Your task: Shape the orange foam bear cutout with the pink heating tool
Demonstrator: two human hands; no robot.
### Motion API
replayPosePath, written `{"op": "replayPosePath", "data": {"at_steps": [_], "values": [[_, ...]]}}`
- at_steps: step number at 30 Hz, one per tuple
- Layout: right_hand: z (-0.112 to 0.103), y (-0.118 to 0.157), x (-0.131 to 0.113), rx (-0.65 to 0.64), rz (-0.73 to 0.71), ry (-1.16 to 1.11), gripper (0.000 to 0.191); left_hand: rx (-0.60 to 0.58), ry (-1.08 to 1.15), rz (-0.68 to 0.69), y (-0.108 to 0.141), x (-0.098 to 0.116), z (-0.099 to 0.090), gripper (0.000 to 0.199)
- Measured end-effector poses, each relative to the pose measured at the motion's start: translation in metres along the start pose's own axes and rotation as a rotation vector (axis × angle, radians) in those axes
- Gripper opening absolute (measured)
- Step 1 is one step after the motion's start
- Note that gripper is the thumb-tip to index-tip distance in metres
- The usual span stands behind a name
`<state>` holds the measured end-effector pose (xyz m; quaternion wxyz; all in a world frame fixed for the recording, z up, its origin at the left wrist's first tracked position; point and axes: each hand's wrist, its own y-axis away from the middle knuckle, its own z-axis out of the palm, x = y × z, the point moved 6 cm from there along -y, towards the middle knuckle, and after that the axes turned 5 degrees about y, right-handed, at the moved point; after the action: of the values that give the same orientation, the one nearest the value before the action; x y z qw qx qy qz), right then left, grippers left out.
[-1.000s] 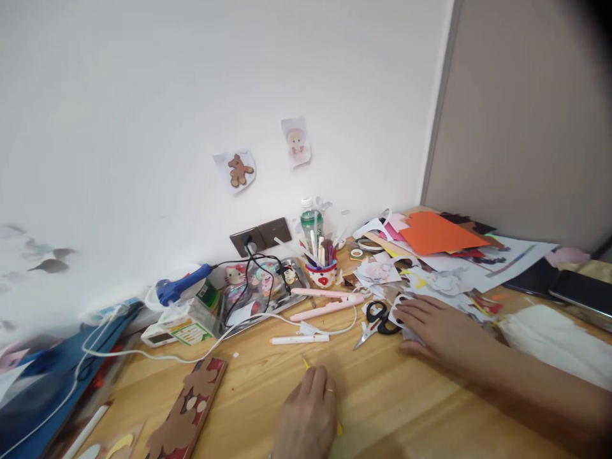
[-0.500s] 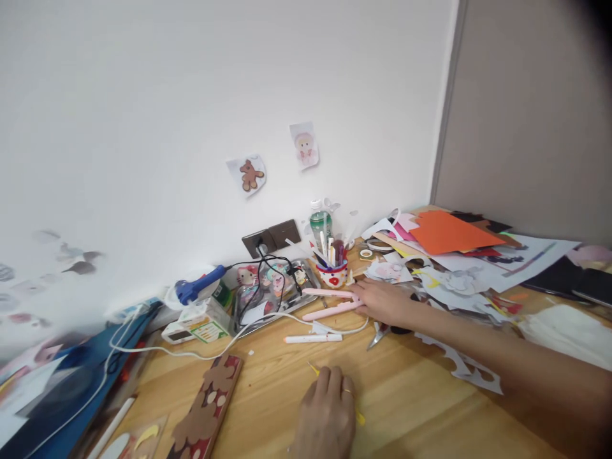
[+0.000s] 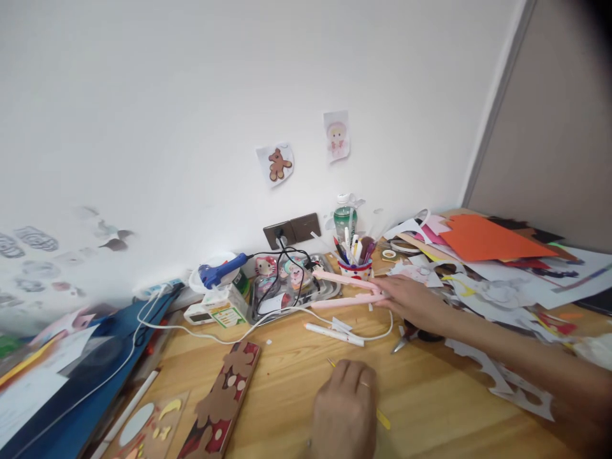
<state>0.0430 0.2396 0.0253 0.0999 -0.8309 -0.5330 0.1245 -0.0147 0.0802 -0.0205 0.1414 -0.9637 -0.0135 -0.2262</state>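
Note:
My right hand (image 3: 401,298) reaches in from the right and grips the joined end of a pink two-armed tool (image 3: 347,278), whose arms spread apart toward the left. A white cable trails from the tool across the table. My left hand (image 3: 345,405) rests low on the table with its fingers curled over a thin yellow tool (image 3: 383,419), which sticks out on both sides. An orange-and-white marker (image 3: 335,334) lies between the hands. Scissors (image 3: 404,338) lie just below my right wrist.
Behind stand a pen cup (image 3: 354,270), a green bottle (image 3: 345,220) and a metal tray (image 3: 329,290) with stickers. A blue glue gun (image 3: 222,270) is at the left. Paper scraps and orange paper (image 3: 495,238) cover the right. A patterned board (image 3: 222,401) lies front left.
The view has shifted left, so things appear farther right. The pink tool in my right hand has tilted and its arms are spread wider. The marker is turned slightly.

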Motion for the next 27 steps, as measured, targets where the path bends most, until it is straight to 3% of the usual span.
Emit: {"op": "replayPosePath", "data": {"at_steps": [6, 9, 13, 20, 27], "values": [[-0.012, 0.003, -0.023, 0.062, 0.231, -0.329, 0.026, 0.257, 1.070, -0.537, -0.023, -0.029, -0.018, 0.032], [-0.017, 0.004, -0.036, 0.138, 0.282, -0.391, 0.029, 0.345, 1.336, -0.618, -0.039, -0.033, -0.024, 0.041], [-0.021, 0.003, -0.048, 0.236, 0.281, -0.329, 0.027, 0.427, 1.422, -0.528, -0.051, -0.027, -0.034, 0.039], [-0.014, 0.001, -0.061, 0.239, 0.266, -0.223, 0.021, 0.570, 1.493, -0.491, -0.055, -0.014, -0.039, 0.031], [-0.006, 0.002, -0.073, 0.139, 0.316, -0.089, 0.023, 0.714, 1.348, -0.571, -0.058, -0.031, -0.028, 0.032]]}}
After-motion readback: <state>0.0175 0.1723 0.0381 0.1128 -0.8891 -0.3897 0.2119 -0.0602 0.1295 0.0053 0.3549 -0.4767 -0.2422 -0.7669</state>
